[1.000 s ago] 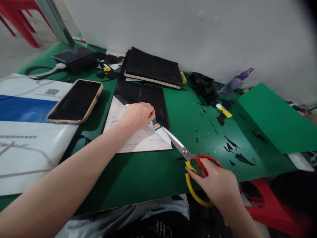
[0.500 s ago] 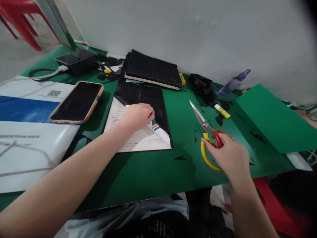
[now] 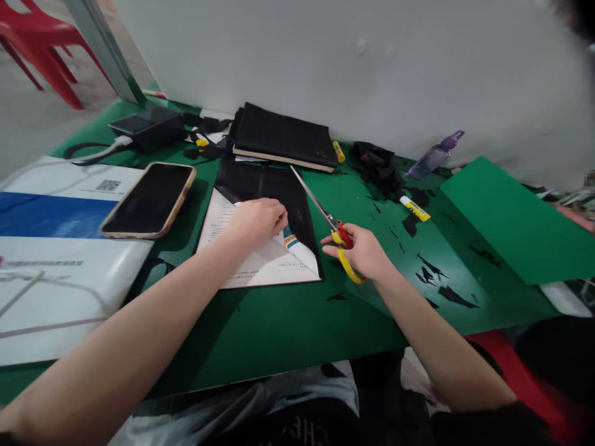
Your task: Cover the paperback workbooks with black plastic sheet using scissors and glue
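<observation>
The left hand (image 3: pixel 258 220), fingers curled, lies on the booklet (image 3: pixel 253 269) near the middle of the tabletop (image 3: pixel 260 334) — probably to keep its turned paper flat, though I cannot tell whether it pinches any. The right hand (image 3: pixel 365 248) grips the scissors (image 3: pixel 330 221) by the handles, the blades shut and angled across the booklet's black side, seemingly ready for use. "CHE" reads on the dark cloth (image 3: pixel 302 427); the bag (image 3: pixel 56 215) bears a QR code (image 3: pixel 108 185) — the booklet's print is too small to read.

Green tabletop (image 3: pixel 279 334) beneath a black-covered booklet (image 3: pixel 279 266), black scraps (image 3: pixel 453 297), yellow glue stick (image 3: pixel 415 209) and purple bottle (image 3: pixel 430 162).
</observation>
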### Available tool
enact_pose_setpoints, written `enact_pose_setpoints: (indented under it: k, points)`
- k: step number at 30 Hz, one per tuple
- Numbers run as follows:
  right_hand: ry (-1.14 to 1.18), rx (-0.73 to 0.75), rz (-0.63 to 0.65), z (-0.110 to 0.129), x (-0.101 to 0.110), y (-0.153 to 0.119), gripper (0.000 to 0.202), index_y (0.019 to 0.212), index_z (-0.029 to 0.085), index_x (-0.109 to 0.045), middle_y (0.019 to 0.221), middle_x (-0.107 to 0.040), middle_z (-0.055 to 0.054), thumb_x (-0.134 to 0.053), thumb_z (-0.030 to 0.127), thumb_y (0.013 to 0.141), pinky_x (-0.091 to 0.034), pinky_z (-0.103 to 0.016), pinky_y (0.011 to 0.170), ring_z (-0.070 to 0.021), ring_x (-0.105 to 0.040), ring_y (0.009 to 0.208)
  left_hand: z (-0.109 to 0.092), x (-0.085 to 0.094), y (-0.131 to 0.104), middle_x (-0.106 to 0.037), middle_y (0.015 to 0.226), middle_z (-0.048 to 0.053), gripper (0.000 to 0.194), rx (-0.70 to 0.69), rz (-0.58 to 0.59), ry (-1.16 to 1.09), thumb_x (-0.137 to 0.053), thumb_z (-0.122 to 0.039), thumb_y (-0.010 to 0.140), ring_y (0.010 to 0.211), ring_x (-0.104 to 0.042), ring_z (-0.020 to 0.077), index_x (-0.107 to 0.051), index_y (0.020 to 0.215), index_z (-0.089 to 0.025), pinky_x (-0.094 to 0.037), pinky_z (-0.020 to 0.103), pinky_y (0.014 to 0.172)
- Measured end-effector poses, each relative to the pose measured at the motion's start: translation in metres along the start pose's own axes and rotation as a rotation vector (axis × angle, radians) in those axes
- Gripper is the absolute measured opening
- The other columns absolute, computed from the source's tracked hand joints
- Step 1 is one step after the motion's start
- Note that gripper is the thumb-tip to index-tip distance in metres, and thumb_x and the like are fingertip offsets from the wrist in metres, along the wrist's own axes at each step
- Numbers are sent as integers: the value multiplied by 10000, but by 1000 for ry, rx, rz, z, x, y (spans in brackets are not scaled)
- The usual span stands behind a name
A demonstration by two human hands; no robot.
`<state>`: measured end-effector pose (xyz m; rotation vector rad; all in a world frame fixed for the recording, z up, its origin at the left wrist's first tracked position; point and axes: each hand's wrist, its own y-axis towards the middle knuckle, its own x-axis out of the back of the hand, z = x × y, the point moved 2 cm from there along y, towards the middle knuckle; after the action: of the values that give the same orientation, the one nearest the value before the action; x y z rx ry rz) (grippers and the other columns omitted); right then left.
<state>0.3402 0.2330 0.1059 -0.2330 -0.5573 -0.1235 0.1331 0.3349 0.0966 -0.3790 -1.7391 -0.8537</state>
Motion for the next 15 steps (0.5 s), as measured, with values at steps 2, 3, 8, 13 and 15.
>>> enact_pose_setpoints:
  k: [2,3,8,13,15]
  points:
    - [52,48,64,2,-8,9,338,890,194,-589,928,-713,-56,-774,299,627,-517,-333,731,-178,-654,771,0,0,1,-621,726,31,324,-8,-3,9,-384,-254,918,695,-568,146,-632,727,-167,-294,274,547]
    - [40,73,86,2,-12,12,332,892,191,-592,910,-711,-51,-770,291,629,-515,-332,740,-179,-656,781,0,0,1,-614,710,30,320,-9,-4,14,-389,-251,913,678,-563,146,-629,719,-168,-296,276,545]
    - [-159,156,108,0,-16,19,242,860,177,-611,810,-683,-9,-720,254,658,-490,-291,682,-152,-634,720,3,-3,3,-587,641,30,292,-14,-19,27,-426,-254,890,631,-555,152,-634,704,-168,-302,282,531]
    - [-412,204,-146,1,9,44,217,851,192,-615,840,-687,-8,-706,275,673,-478,-279,665,-152,-628,713,3,-5,2,-641,740,35,301,-34,-48,16,-397,-233,911,719,-593,156,-638,742,-173,-324,270,547]
    - [-490,190,-263,-2,26,60,209,861,200,-622,902,-695,-32,-697,266,677,-475,-310,731,-184,-637,785,3,-6,2,-637,724,31,302,-42,-62,17,-393,-225,911,716,-595,157,-628,729,-171,-318,269,541]
